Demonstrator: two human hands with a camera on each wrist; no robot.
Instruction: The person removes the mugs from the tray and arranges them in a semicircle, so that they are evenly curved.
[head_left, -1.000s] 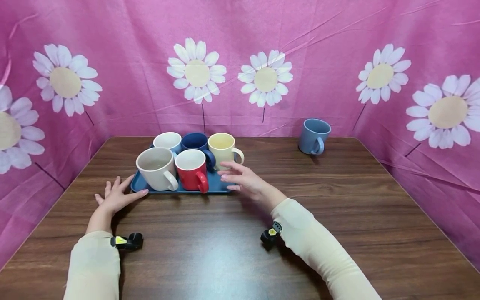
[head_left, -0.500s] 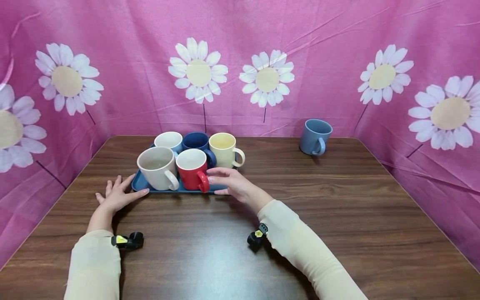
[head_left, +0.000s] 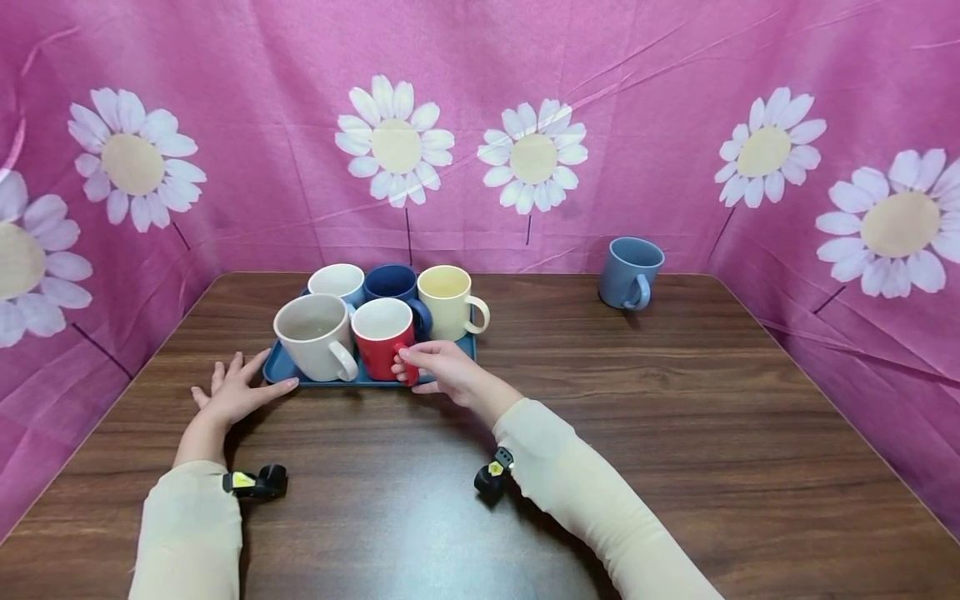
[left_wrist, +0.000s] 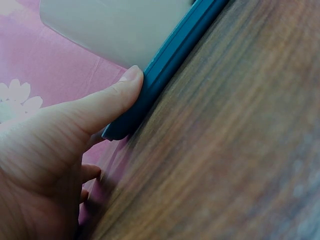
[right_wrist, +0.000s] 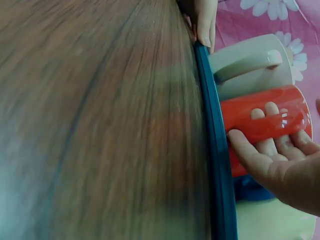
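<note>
Several mugs stand upright on a blue tray (head_left: 281, 365) at the table's back left. In its front row are a large off-white mug (head_left: 300, 348) and a red mug (head_left: 372, 352). My right hand (head_left: 447, 372) grips the red mug's handle; the right wrist view shows fingertips (right_wrist: 271, 108) curled through it, with the mug still over the tray. At the front left corner lies my left hand (head_left: 234, 398), fingers spread, its thumb (left_wrist: 117, 95) against the tray's rim. Behind stand a light blue mug (head_left: 337, 282), a navy mug (head_left: 387, 283) and a pale yellow mug (head_left: 442, 310).
A grey-blue mug (head_left: 622, 279) stands alone at the back right of the wooden table (head_left: 675, 417). Pink cloth (head_left: 285, 167) with daisies hangs behind the table and along both sides. The tray's mugs stand close together.
My right hand has moved left and slightly down from beside the yellow mug to the red mug's handle and taken hold of it. My left hand has stayed at the tray's corner.
</note>
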